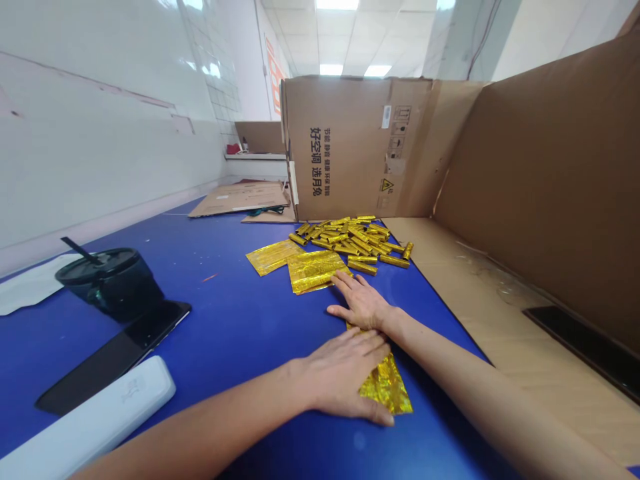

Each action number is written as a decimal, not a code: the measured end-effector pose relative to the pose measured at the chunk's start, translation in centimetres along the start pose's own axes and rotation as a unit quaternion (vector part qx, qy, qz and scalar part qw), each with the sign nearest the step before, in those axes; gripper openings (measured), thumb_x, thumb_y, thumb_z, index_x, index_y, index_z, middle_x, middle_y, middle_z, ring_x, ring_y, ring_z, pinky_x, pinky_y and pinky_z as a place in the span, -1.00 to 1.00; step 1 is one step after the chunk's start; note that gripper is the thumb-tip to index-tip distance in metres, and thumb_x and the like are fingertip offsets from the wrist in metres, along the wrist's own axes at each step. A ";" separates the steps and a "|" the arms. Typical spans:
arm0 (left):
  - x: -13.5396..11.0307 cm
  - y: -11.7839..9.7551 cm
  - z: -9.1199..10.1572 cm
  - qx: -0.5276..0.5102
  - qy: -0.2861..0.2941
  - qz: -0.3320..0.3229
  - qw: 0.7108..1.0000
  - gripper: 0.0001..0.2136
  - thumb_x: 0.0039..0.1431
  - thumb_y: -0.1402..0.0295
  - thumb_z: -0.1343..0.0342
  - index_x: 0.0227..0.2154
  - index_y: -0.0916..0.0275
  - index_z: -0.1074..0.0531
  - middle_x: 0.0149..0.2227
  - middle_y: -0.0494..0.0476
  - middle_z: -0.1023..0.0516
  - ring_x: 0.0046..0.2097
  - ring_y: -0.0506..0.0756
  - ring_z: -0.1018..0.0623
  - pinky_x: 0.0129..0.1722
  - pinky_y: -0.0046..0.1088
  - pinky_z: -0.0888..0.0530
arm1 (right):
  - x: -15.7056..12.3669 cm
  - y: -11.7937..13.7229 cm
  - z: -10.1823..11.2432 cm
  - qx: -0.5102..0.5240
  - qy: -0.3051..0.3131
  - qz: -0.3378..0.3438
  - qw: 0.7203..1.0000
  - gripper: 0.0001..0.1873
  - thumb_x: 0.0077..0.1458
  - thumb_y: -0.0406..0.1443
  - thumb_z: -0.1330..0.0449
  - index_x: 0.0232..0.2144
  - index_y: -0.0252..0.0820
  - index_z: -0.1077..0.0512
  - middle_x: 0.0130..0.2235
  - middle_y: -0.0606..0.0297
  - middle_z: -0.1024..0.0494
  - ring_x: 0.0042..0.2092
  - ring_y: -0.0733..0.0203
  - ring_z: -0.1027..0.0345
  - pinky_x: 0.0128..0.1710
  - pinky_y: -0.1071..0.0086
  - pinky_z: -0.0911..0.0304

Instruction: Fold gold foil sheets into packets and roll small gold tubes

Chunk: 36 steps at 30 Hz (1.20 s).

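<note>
My left hand [347, 370] lies flat, fingers stretched out, across a shiny gold foil sheet [393, 390] on the blue table. Just beyond it, my right hand [363, 303] rests with its fingers spread, covering the sheet's far end. Its fingertips reach the near corner of a stack of gold foil sheets [315, 267]. Another gold sheet [273, 257] lies left of that stack. Behind them is a pile of rolled gold foil tubes [350, 237]. What lies under both palms is hidden.
A dark lidded mug [120, 283] with a straw stands at left, beside a black phone [115, 353] and a white case [100, 420]. Large cardboard panels [360, 147] wall the back and right. Flat cardboard [240, 198] lies at the back left.
</note>
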State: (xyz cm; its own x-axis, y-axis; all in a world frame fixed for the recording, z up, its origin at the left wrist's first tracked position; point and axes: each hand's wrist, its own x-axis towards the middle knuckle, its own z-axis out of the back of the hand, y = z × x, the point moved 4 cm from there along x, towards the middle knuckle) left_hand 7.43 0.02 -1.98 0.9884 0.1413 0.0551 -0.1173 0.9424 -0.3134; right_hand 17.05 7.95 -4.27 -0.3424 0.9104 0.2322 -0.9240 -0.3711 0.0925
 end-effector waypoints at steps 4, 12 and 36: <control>-0.8 -0.2 -1.5 -0.007 0.042 -0.005 0.999 -0.12 -0.12 -0.16 0.10 0.13 0.42 0.11 0.18 0.40 0.13 0.18 0.28 0.10 0.10 -0.10 0.08 | 0.0 0.0 0.0 -0.001 -0.001 0.002 1.000 -0.21 0.02 0.11 0.24 0.13 -0.34 0.03 0.18 0.01 0.01 0.18 0.05 0.22 0.11 0.13 0.27; -3.2 -3.5 -2.5 0.015 0.036 -0.058 0.998 -0.49 0.15 0.31 0.14 0.13 0.37 0.08 0.18 0.25 0.06 0.18 0.21 0.03 0.11 -0.20 0.02 | -0.1 0.1 0.2 -0.001 -0.004 0.002 1.000 -0.21 0.02 0.11 0.22 0.13 -0.34 0.04 0.17 0.00 0.01 0.18 0.03 0.22 0.11 0.11 0.30; -3.1 -3.5 -2.9 0.040 0.002 -0.056 0.998 -0.53 0.18 0.31 0.20 0.12 0.37 0.04 0.16 0.25 0.00 0.16 0.20 -0.03 0.09 -0.23 -0.04 | -2.0 1.4 0.3 0.005 0.023 -0.037 0.999 -0.25 0.03 0.09 0.23 0.14 -0.28 0.06 0.20 0.01 0.13 0.20 0.03 0.35 0.09 0.01 0.31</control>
State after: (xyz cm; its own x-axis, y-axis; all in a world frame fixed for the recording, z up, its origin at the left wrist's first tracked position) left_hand 5.03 -4.56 -3.82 0.9961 0.0331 0.0823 -0.0134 0.9732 -0.2297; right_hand 16.49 5.54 -4.32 -0.2800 0.9431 0.1795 -0.9455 -0.3033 0.1183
